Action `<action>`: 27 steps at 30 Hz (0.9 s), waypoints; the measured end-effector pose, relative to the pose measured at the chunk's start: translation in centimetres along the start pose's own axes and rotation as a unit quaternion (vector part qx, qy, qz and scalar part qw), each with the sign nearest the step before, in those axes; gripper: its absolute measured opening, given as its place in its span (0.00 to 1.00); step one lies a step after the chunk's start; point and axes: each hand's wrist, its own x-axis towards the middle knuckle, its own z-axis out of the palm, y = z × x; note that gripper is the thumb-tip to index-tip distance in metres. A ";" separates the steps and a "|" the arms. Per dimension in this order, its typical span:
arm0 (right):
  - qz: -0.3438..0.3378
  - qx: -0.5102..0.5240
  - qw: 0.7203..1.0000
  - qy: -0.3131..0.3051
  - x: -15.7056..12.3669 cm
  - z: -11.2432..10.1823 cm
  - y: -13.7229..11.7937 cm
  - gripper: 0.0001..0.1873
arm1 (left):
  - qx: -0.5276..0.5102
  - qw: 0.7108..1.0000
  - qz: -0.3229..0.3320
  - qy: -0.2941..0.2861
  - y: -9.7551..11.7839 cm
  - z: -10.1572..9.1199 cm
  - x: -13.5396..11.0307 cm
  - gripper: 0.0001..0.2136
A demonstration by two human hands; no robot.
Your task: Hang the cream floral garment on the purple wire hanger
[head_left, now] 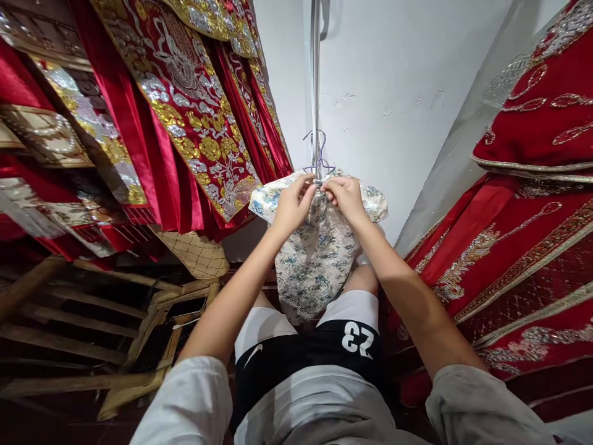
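A small cream dress [315, 259] with a blue and green floral pattern hangs on a wire hanger [319, 154] from a metal pole [315, 80]. My left hand [293, 204] and my right hand [345, 196] meet at the dress's collar, just below the hanger hook. Both hands have their fingers pinched closed on the collar fabric. The dress body drops down between my forearms, in front of my knees.
Red garments with gold and silver embroidery [185, 105] hang close on the left, more red embroidered cloth [519, 247] on the right. Wooden chair frames [152, 321] lie at the lower left. A white wall [393, 93] stands behind the pole.
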 end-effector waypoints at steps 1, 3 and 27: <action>0.004 0.021 1.000 0.005 0.0 0.3 0.2 0.10 | 0.020 1.000 0.019 -0.009 0.1 -0.2 1.3 0.09; 0.012 0.048 0.999 0.021 0.1 0.9 0.9 0.09 | 0.059 0.997 0.047 -0.017 0.2 -0.4 2.8 0.10; 0.200 0.195 0.959 0.052 -14.3 -0.4 8.2 0.10 | -0.088 0.935 -0.115 0.323 -10.2 -3.4 -4.6 0.05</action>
